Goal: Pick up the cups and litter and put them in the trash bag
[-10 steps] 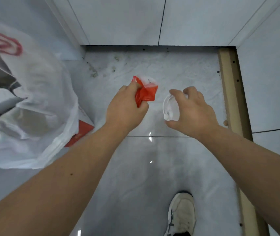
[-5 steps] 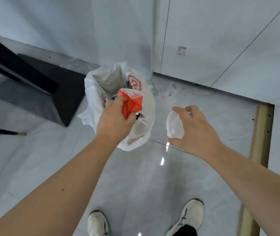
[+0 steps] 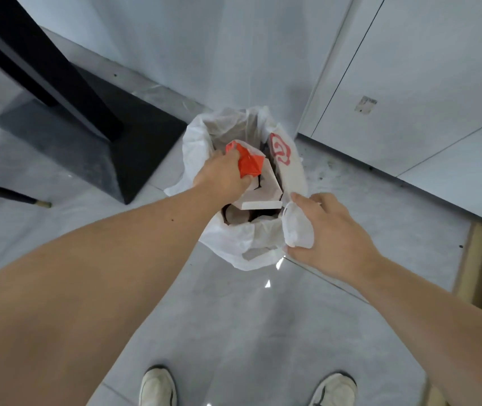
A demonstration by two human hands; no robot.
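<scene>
A white trash bag point(image 3: 233, 247) with a red logo stands open on the floor ahead of me. My left hand point(image 3: 222, 177) is over its mouth, shut on a crumpled red and white wrapper point(image 3: 248, 162). My right hand point(image 3: 327, 230) is at the bag's right rim, shut on a crushed white plastic cup point(image 3: 296, 227). Inside the bag lie a white foam piece point(image 3: 266, 194) and dark litter.
A black table base point(image 3: 93, 148) with a slanted black post stands to the left of the bag. White cabinet panels point(image 3: 409, 68) rise behind. A wooden strip point(image 3: 477, 259) runs along the floor at right. My two white shoes point(image 3: 157, 388) are at the bottom.
My view has turned from the floor corner to the bag. Both hands have moved over to the bag, the left with the wrapper now above the opening, the right with the cup at its rim.
</scene>
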